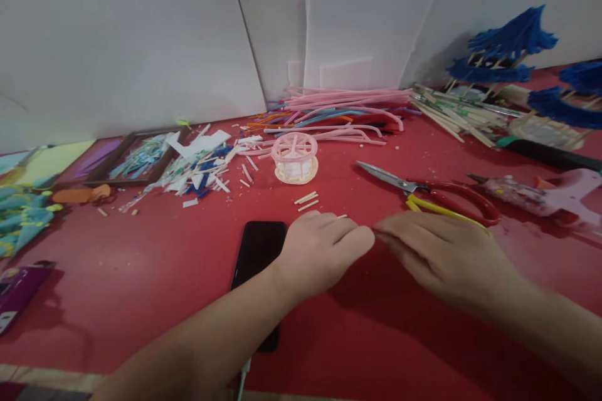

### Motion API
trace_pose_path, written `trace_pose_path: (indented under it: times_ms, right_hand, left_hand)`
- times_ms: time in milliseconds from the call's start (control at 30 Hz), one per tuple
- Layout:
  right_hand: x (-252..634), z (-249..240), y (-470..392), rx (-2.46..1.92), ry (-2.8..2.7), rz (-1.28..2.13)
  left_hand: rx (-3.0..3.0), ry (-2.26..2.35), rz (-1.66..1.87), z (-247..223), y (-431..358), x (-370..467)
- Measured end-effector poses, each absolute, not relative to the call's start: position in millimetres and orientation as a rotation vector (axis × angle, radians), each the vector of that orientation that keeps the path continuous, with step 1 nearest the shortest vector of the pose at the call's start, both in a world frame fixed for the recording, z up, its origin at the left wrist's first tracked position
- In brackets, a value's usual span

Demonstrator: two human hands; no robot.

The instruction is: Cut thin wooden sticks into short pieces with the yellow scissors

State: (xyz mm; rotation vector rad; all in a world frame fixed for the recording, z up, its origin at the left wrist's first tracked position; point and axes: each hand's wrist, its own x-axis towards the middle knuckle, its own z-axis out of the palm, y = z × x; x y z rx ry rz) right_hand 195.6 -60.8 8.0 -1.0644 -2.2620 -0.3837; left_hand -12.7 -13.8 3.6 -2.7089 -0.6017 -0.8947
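My left hand [324, 250] is closed with its fingers curled, above the right edge of a black phone [258, 247]. Close beside it, my right hand [437, 254] is pinched, its fingertips nearly meeting the left hand. Whatever lies between the fingers is hidden or too small to name. Just beyond my left hand are several short wooden sticks [308, 202]. Farther back stands a small round model [295, 160] with a pink spoked top and a pale base. Scissors [404, 185] with red and yellow handles lie beyond my right hand.
A pink glue gun [540, 194] lies at the right, near blue-roofed models [508, 44]. Pink pipe cleaners [348, 100] and wooden sticks [456, 116] are piled at the back. Scraps [202, 163], a framed tray [106, 169] and a purple lighter-like object [23, 288] lie left.
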Motion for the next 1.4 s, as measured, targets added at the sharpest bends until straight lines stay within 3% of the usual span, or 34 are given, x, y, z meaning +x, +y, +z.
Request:
trace_pose_path:
  times_ms: [433,933,1100,1400]
  right_hand:
    - [193.7,1.9,-58.7,-1.088,-2.165,-0.303]
    - [187.4,7.6,-64.6,-1.237,-2.113,-0.126]
    - [185.3,6.4,-64.4,-1.261,-2.111,-0.233]
    - [200.4,-2.7,-51.1,-1.325,-2.013,-0.234]
  left_hand:
    - [-2.884,-0.863,-0.339,6.3,-18.3,-6.2]
    - [-2.83,-0.847,-0.576,2.9,-21.8,-11.4]
    - [-2.793,-0.887,-0.602,-0.1,-25.5,-8.3]
    - [-2.647,-1.191,-0.727,0.1,-6.7,-14.5]
